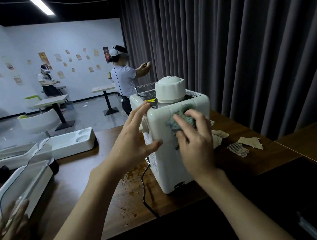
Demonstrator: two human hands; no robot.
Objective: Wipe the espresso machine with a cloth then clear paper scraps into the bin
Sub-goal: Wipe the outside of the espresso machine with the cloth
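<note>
Dark curtains back a brown wooden surface (94, 159), speckled with crumbs at 7 o'clock of the white espresso machine (165, 166). The machine stands mid-frame, its plain panel towards the wearer. Wiping looks underway, not finished. The left hand (135, 139), fingers spread straight, steadies the machine's 9 o'clock edge. The right hand (197, 145) presses a bunched teal cloth (181, 115) flat against the panel. Torn paper scraps (249, 143) lie uncleared at 3 o'clock, and no bin shows.
</note>
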